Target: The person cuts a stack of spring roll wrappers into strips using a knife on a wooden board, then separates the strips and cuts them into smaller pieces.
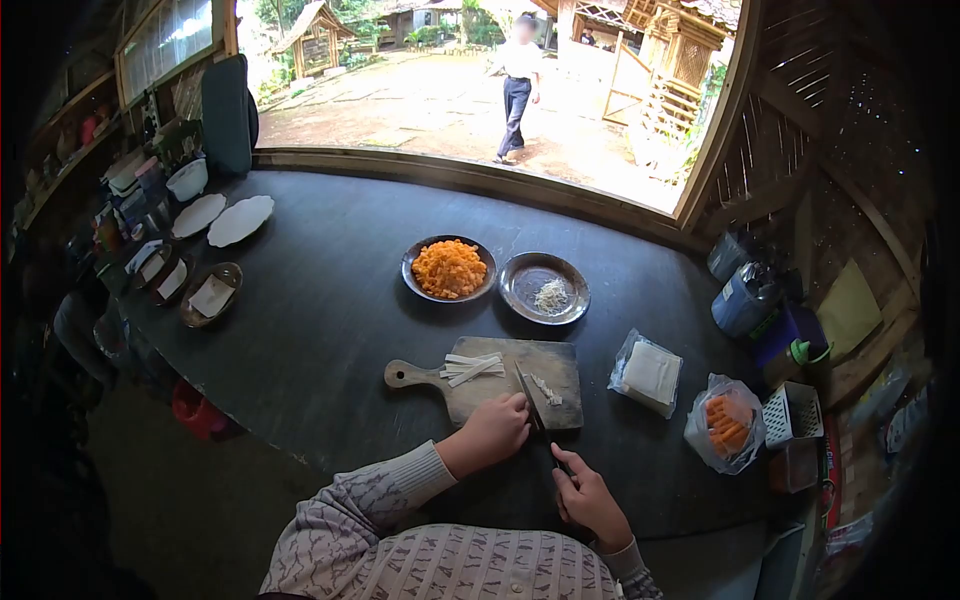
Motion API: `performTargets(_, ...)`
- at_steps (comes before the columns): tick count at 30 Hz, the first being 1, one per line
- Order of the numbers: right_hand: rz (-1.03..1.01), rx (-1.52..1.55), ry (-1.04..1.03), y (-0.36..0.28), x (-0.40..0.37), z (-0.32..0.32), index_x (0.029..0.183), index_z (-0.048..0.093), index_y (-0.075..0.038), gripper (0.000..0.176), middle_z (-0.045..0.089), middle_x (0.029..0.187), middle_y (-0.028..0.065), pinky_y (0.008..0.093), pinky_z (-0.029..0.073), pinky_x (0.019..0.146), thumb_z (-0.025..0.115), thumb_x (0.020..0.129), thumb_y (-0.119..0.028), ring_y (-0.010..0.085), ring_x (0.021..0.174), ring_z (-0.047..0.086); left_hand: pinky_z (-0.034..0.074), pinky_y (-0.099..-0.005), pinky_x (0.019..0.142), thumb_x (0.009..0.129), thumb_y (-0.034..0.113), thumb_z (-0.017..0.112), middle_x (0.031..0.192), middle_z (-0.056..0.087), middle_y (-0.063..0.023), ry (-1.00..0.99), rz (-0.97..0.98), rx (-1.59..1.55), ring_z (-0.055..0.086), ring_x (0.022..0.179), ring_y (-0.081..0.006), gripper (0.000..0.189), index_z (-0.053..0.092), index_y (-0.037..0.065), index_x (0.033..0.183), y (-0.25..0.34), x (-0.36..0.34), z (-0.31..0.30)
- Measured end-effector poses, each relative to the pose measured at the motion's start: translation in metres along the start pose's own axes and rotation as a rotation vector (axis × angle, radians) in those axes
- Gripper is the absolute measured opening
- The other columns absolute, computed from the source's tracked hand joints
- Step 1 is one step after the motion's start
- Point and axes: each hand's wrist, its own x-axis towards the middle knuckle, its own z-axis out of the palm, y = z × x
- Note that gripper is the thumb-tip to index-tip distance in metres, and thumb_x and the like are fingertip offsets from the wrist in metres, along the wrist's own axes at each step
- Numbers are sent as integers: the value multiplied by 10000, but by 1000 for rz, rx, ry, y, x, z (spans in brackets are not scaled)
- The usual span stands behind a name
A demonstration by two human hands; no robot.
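Note:
My right hand (592, 500) is wrapped round the dark handle of a knife (533, 400), whose blade points away from me across the wooden cutting board (470, 405). Curled fingers of my left hand (492, 432) press down on the board's near part, just left of the blade; whatever they hold is hidden. White strips (472, 368) lie in a small stack at the board's left, beside its handle. Small pale cut pieces (542, 388) are scattered to the right of the blade.
Beyond the board stand a plate of chopped orange food (449, 268) and a plate with pale shreds (550, 295). On the right are a plastic pack of white sheets (650, 372), a bag of orange sticks (728, 425) and a white basket (792, 410). A person (518, 85) walks outside.

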Motion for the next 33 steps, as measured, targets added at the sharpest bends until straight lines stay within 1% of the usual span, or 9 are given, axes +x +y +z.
performTargets(4,-39,-50,63,-5,10,10,1420,462,-112,409,499,522,6,263,378,403,487,1011,-122,83,404,456,517,-389,793,843,175,621,1000,607,-140,0,4,7,604,895,-303,213,673,-19,917,3,0,-2)
performTargets(5,-43,-46,65,-2,12,9,1420,462,-112,409,499,522,6,263,378,403,487,1011,-122,83,404,456,515,-393,785,845,165,613,969,598,-137,10,4,-4,600,891,-301,218,662,-32,924,3,0,-3)
performTargets(7,-17,59,14,3,15,4,1424,459,-114,414,503,526,8,263,381,403,489,1012,-130,85,408,463,513,-398,778,846,156,605,938,588,-134,22,5,-12,597,887,-299,223,650,-45,931,2,0,-2)
performTargets(12,1,42,3,-3,6,1,1436,448,-119,425,507,529,8,261,380,404,491,1013,-141,88,411,470,516,-395,773,848,163,608,924,590,-140,29,24,12,597,874,-305,240,651,-54,942,0,-1,1)
performTargets(25,35,49,-13,-2,0,-1,1434,456,-127,425,507,540,5,252,371,405,493,1010,-133,77,416,465,520,-386,780,843,173,618,943,591,-132,37,17,-33,600,887,-296,246,662,-47,943,-2,-1,0)
performTargets(27,45,30,-9,-4,4,0,1432,458,-128,424,502,534,5,254,373,405,494,1010,-132,77,415,465,519,-399,812,846,172,631,992,611,-143,-7,-2,-38,611,904,-310,230,675,-21,963,-1,-1,-2)
performTargets(29,-64,-102,63,-4,14,10,1428,459,-127,420,496,526,7,258,383,408,496,1009,-129,80,411,462,519,-402,808,845,173,632,988,608,-145,-16,-6,-52,610,902,-314,233,672,-21,968,1,0,-7)
performTargets(31,-46,-52,54,-1,25,8,1423,464,-123,416,495,524,6,259,387,409,497,1008,-128,82,409,462,519,-406,803,843,173,633,984,605,-147,-22,-9,-58,609,900,-318,236,669,-21,973,3,-1,-8)
performTargets(33,-36,-1,42,-2,28,7,1418,468,-119,412,494,522,6,260,390,410,498,1007,-126,83,406,461,514,-395,784,846,183,626,941,591,-123,21,-6,-61,599,906,-290,229,672,-30,917,2,-2,-7)
